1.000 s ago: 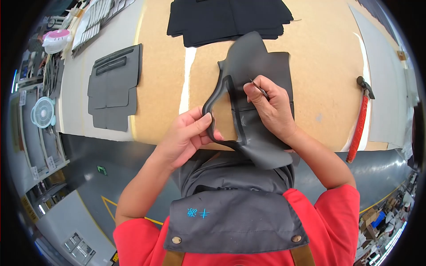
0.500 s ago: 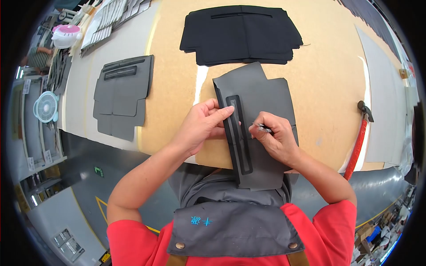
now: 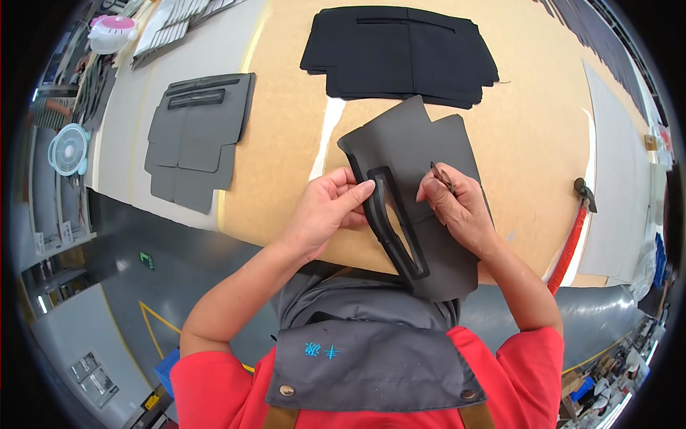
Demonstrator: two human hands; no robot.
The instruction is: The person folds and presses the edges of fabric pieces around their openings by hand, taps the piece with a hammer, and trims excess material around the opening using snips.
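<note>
Both hands (image 3: 330, 211) (image 3: 459, 207) raised, elbows bent, thumbs against fingers.

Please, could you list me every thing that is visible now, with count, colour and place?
Slotted panel: one, grey, in both hands
Small hand tool: one, dark, in right fingers
Black panels: one stack, sheets uncountable, table's far side
Grey panels: one stack, sheets uncountable, table's left
Hammer: one, red handle, dark head, table's right
Worktable: one, tan and grey top, ahead
Round fan: one, light blue, left
Apron: one, grey, on the person
Background clutter: too blurred to count
Left hand: one, bare, panel's left edge
Right hand: one, bare, over the panel
</note>
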